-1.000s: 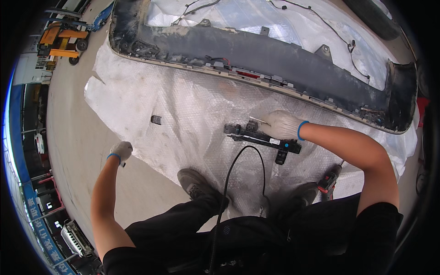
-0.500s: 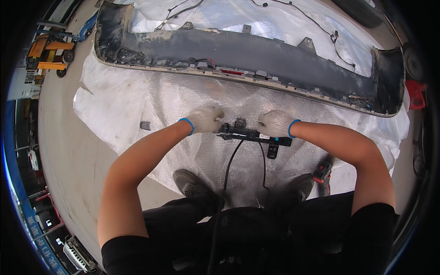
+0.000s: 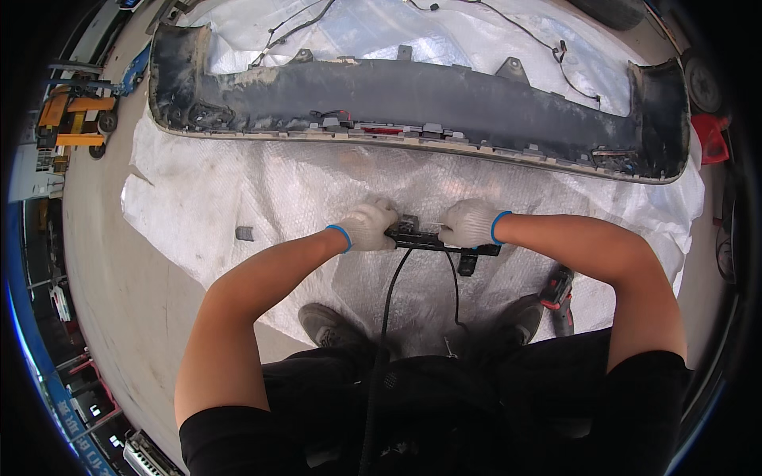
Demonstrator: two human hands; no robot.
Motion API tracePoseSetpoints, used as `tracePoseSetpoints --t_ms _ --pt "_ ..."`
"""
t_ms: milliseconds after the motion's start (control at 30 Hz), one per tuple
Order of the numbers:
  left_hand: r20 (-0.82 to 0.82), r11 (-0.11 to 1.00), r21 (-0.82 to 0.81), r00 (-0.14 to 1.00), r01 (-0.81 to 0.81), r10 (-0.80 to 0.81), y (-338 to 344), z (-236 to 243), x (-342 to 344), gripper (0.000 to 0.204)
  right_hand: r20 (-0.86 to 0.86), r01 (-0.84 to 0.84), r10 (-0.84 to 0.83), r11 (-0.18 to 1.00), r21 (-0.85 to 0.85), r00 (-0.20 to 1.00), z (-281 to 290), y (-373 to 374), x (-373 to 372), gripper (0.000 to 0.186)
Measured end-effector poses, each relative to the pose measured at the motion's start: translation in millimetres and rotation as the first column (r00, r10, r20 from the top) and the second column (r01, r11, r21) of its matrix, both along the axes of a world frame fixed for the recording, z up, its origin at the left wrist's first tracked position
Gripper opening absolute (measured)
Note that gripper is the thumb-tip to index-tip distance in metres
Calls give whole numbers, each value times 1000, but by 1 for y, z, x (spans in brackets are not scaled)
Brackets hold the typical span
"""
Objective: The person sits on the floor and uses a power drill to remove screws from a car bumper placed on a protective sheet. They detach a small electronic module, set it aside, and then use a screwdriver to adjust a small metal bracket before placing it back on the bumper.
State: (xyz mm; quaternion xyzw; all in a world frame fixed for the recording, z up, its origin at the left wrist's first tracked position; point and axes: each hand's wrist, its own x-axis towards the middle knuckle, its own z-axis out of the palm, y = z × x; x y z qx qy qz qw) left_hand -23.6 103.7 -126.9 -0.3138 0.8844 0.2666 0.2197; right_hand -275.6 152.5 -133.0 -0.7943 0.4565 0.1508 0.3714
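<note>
A black bar-shaped plastic part [image 3: 432, 242] lies across the bubble-wrap sheet in front of my feet, with dark blocky pieces on it. Its left end is covered by my left hand [image 3: 371, 224], in a white knit glove with blue cuff, whose fingers are curled around that end. Above the bar's right half, my gloved right hand [image 3: 470, 224] is closed, thumb and fingers pinched; a thin pale strip seems to stick out from them toward the left. A small dark block [image 3: 409, 224] sits between the hands. Black cable [image 3: 392, 293] runs from the bar toward me.
Beyond the hands lies a long dark car bumper [image 3: 413, 91] on the white sheet [image 3: 294, 174]. A red and black cordless power tool [image 3: 557, 289] lies near my right shoe [image 3: 520, 319]. A small dark piece [image 3: 244, 233] is at left. An orange trolley [image 3: 83, 119] stands farther left.
My left hand has moved in over the bar's left end, and my right hand has come slightly closer to the left one. The whole view has shifted slightly.
</note>
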Motion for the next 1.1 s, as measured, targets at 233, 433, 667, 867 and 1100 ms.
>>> tracePoseSetpoints --t_ms 233,433,667,867,1100 --pt "219 865 416 954 -280 203 3 7 -17 47 175 97 -97 995 7 980 -7 -10 6 35" --pt "-26 973 208 994 -97 105 11 25 -27 44 222 193 -385 787 586 896 17 -17 5 35" --pt "85 988 154 996 28 -42 11 53 -39 43 297 117 -344 806 581 891 18 -20 -6 33" --pt "-7 977 66 979 204 -204 18 60 -41 44 346 139 -386 813 565 855 18 -11 -16 30" --pt "-9 945 -45 946 323 -324 32 74 -39 47 404 142 -308 910 390 862 45 11 -17 34"
